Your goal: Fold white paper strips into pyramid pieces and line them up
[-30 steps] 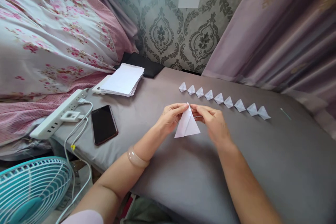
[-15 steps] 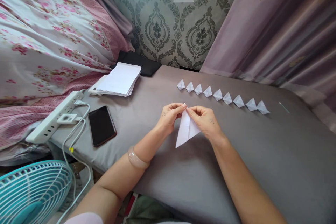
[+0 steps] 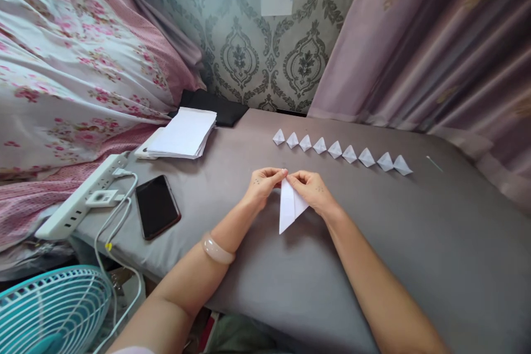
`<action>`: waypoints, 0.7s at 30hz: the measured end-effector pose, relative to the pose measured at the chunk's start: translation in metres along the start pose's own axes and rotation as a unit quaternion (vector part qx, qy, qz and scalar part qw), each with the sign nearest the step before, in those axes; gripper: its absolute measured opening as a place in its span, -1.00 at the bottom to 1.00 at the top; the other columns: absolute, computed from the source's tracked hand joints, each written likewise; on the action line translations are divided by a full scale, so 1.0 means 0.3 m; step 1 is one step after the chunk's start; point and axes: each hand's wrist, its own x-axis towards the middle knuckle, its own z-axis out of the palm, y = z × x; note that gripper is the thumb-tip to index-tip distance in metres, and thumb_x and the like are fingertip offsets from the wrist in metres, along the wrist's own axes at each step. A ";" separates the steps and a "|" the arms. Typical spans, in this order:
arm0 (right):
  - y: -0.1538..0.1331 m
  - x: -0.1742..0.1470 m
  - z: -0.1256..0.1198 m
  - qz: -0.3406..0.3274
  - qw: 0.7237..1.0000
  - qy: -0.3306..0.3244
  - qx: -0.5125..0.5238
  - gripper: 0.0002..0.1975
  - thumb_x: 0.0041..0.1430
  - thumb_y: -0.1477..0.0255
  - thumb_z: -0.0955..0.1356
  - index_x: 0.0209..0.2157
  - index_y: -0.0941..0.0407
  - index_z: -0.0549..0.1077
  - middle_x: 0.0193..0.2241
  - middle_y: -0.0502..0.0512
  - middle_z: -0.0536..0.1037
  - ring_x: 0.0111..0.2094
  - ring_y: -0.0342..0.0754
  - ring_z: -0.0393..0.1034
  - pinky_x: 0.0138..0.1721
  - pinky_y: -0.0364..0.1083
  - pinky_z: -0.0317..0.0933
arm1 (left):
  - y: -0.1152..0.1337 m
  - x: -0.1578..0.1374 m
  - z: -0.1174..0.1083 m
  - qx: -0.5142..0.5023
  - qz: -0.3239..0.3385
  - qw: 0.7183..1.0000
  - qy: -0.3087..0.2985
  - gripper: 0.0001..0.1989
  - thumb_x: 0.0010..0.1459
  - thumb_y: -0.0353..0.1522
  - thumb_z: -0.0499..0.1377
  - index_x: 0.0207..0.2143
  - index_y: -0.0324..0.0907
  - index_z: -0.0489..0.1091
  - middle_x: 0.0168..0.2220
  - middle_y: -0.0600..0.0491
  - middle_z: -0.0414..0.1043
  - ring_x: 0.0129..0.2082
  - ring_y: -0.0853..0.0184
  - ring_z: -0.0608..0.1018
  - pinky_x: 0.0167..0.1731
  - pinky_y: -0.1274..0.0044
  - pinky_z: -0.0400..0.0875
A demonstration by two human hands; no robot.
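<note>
A folded sheet of white paper (image 3: 290, 204) hangs between my two hands, its long point toward me and a crease running down its middle. My left hand (image 3: 264, 183) pinches the top tip from the left. From the other side, my right hand (image 3: 310, 189) grips the upper right edge, thumb on the face of the paper. The fingers behind the paper are partly hidden. Beyond my hands, several small folded white paper pieces (image 3: 319, 146) stand in a slanting row on the grey-covered table (image 3: 415, 243).
Left of my hands lie a black phone (image 3: 158, 207) and a stack of white paper (image 3: 185, 134). A white power strip (image 3: 83, 197) with cables runs along the left edge, above a blue fan (image 3: 58, 310). A thin white stick (image 3: 434, 164) lies at the right.
The whole scene has shifted slightly left and down in the view. Both hands keep hold of the folded paper, which has turned a little so its point hangs more steeply.
</note>
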 end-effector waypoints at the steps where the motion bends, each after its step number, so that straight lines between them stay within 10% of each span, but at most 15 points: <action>1: 0.007 -0.001 -0.002 0.001 1.000 0.004 0.005 -0.64 -0.10 0.13 0.43 -0.48 0.17 0.48 -0.56 0.03 0.51 -0.56 -0.15 0.31 -0.50 -0.15 0.14 | -0.005 0.002 -0.001 0.003 -0.005 1.000 -0.008 -0.64 -0.26 -0.21 0.43 -0.49 -0.32 0.49 -0.52 0.01 0.46 -0.53 0.43 0.44 -0.40 0.52 0.32; 21: 0.178 -0.098 -0.091 -0.058 0.996 0.058 -0.035 -0.62 -0.09 0.10 0.39 -0.49 0.17 0.48 -0.54 0.04 0.53 -0.50 -0.12 0.31 -0.44 -0.13 0.17 | -0.110 -0.023 0.051 0.116 -0.023 0.987 -0.106 -0.58 -0.31 -0.15 0.44 -0.50 -0.31 0.49 -0.57 0.04 0.42 -0.55 0.46 0.39 -0.47 0.57 0.26</action>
